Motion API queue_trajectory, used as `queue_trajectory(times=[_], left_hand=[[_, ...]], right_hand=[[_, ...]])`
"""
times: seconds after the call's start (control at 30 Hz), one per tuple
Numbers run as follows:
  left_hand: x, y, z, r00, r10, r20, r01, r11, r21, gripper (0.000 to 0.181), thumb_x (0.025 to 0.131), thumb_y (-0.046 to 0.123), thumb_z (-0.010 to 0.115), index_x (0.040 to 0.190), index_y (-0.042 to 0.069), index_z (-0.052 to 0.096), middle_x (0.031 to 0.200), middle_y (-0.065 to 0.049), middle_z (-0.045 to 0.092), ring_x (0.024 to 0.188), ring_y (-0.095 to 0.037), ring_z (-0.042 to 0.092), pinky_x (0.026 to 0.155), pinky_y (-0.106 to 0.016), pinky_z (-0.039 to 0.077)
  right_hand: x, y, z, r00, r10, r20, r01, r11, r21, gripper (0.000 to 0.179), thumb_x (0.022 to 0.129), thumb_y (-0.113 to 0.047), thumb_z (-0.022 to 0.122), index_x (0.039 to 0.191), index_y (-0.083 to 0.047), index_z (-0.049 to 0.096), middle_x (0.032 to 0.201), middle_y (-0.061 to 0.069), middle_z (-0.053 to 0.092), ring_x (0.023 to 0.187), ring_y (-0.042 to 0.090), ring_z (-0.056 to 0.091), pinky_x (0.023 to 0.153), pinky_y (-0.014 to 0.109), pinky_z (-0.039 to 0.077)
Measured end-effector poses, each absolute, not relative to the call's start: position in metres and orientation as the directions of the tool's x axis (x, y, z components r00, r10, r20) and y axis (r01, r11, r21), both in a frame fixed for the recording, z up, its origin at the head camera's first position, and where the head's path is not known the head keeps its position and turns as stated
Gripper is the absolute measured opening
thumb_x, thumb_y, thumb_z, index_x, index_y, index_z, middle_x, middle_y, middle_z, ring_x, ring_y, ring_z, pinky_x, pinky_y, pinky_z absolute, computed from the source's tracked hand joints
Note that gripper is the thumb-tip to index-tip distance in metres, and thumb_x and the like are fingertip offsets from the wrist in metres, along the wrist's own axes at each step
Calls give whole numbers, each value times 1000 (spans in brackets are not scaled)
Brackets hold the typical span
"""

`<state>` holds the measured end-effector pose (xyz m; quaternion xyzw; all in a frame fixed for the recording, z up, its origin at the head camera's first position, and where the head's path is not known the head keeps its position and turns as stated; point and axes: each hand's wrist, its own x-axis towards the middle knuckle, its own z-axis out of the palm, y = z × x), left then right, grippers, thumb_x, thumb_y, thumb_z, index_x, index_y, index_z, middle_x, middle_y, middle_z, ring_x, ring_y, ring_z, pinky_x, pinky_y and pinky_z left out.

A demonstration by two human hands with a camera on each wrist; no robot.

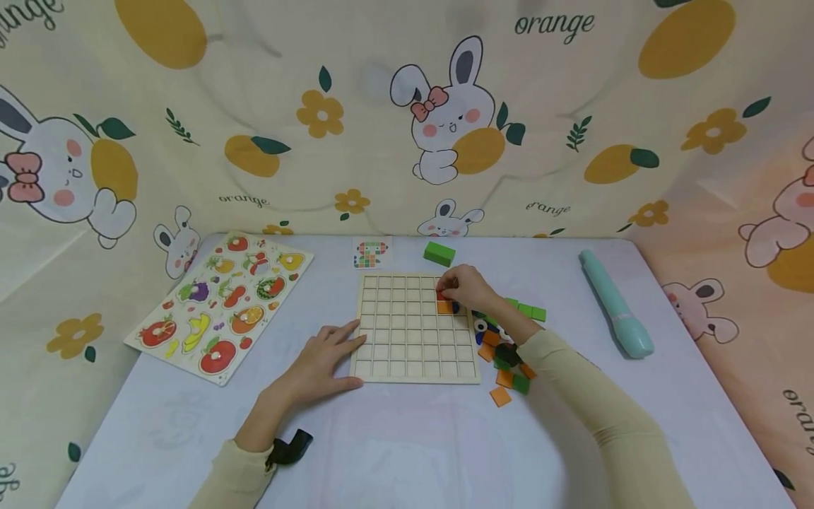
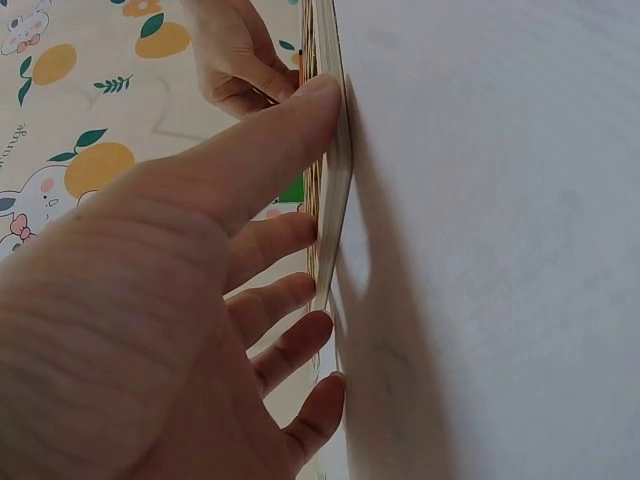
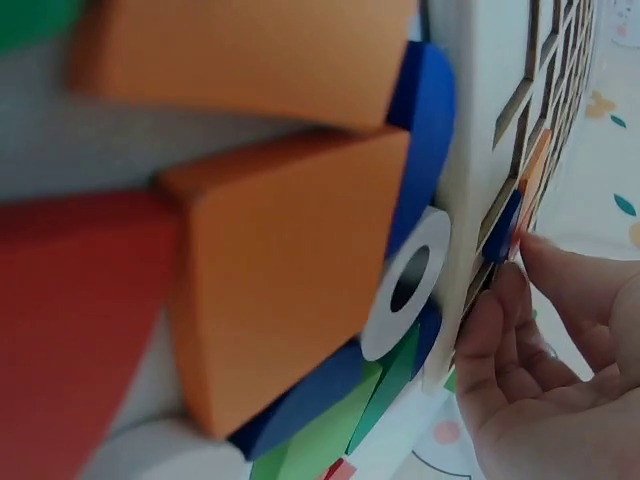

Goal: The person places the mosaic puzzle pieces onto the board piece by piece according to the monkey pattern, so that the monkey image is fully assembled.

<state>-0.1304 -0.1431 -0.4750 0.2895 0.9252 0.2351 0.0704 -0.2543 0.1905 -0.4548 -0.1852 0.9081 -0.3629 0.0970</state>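
A wooden grid board with square cells lies on the table. My left hand rests at its left edge, fingers spread, and in the left wrist view the thumb touches the board's rim. Over the upper right cells, my right hand pinches a small red tile between thumb and fingertips. Just below that, an orange tile sits in a cell, with a blue tile beside it. The right wrist view shows the fingertips close to the blue tile; the hand partly hides the neighbouring cells.
Loose orange tiles, green tiles and other pieces are heaped right of the board, partly under the right forearm. Behind it are a pattern card and a green block. A fruit puzzle board lies left, a turquoise stick-shaped object right.
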Motion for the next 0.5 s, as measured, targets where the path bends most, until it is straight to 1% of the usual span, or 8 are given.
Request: queue_trajectory(times=[0.13,0.23,0.37,0.5], left_hand=[[-130,-143,-474,-823,569,6,502,722,476,77,83,45,79,147,11,51,161,-11,30,132,-32,38,98,-58,37],[-130,-144,-475,-822,569,5,504,723,473,77,83,45,78,147,11,51,161,-11,30,132,-32,38,98,-58,37],[-131,-144,-475,-818,576,5,508,718,475,77,84,45,78,147,11,51,162,-11,29,132,-31,38,98,-57,37],[-131,-144,-474,-818,576,2,505,716,483,77,84,44,78,147,11,51,162,-11,29,131,-31,38,99,-58,36]], right_hand=[[-253,196,-451,-910,-411,-49,-258,657,-708,11,93,3,65,99,3,74,95,13,71,82,23,63,75,34,52],[-250,208,-445,-912,-408,-46,-251,642,-724,11,92,2,65,99,4,74,95,13,71,84,24,62,77,36,51],[-237,238,-439,-904,-419,-82,-238,655,-717,13,92,-3,68,102,3,73,95,10,72,83,23,59,76,35,49],[-214,275,-441,-897,-418,-143,-190,656,-730,15,93,-5,68,106,2,72,98,10,71,83,22,58,75,29,50]])
